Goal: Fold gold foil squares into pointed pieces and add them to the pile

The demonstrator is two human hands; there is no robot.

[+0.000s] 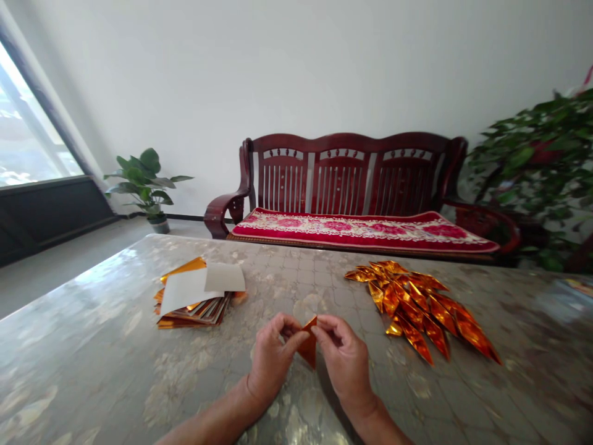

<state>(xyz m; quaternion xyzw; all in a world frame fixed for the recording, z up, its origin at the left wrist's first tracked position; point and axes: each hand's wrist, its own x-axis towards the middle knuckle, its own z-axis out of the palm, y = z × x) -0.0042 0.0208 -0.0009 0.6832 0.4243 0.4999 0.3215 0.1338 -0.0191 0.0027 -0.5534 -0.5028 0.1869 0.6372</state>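
Between my two hands is a small folded piece of orange foil paper (307, 353), with a point at its top and another at its lower end. My left hand (274, 347) pinches its left edge between thumb and fingers. On the other side, my right hand (345, 355) grips the upper right edge the same way. To the left lies a stack of paper sheets (185, 295), some showing pale backs and others orange foil. A pile of folded shiny gold-orange foil pieces (412, 303), pointed at the ends, spreads out to the right.
The table (106, 346) has a glossy floral cover. A clear plastic bag (563, 300) lies at its right edge. Behind it stands a dark red wooden bench (340, 185) with a red patterned cushion. Potted plants (146, 179) flank the bench.
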